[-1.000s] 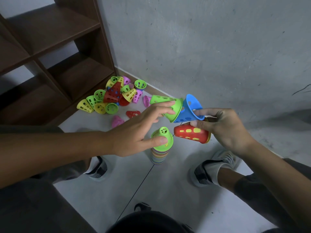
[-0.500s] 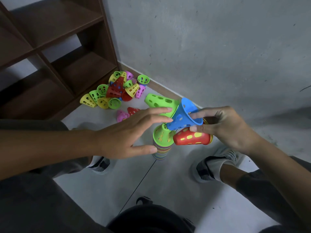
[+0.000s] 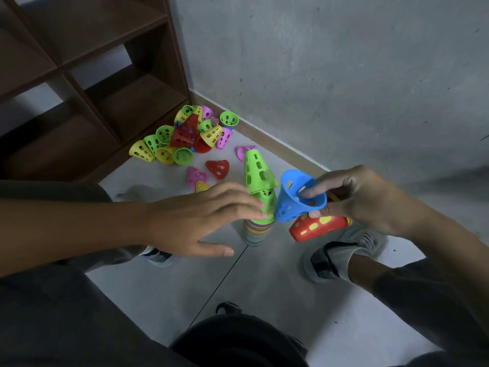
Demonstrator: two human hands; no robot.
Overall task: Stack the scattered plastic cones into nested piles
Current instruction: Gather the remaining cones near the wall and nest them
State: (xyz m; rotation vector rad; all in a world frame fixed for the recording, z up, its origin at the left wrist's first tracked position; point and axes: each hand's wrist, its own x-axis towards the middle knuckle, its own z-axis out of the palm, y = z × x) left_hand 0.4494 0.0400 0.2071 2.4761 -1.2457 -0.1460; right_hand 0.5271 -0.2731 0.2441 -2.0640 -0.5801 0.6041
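Left hand [image 3: 195, 221] flat, fingers straight and spread, fingertips [image 3: 260, 207] touching the base of the green cone [image 3: 258, 169]. Green cone sitting upright on top of the stack [image 3: 258, 229], not fully nested, rim resting above another green cone's tip. Stack standing on the floor [image 3: 158, 292] between two shoes.

Right hand [image 3: 362, 200] curled on the blue cone [image 3: 299, 197]: forefinger inside the wide mouth, thumb on the outer rim, pinching the wall. Blue cone tilted, narrow end down-left, touching or just beside the stack's top. Same hand also gripping the red cone [image 3: 317, 226] under the blue one, lying sideways, yellow showing through its holes. Which fingers hold it: cannot tell.

Loose pile [image 3: 185, 136] of green, yellow, red and pink cones further back, near the shelf [image 3: 87, 75] and wall [image 3: 344, 75]. A few strays between pile and stack: red [image 3: 218, 168], pink [image 3: 195, 176].
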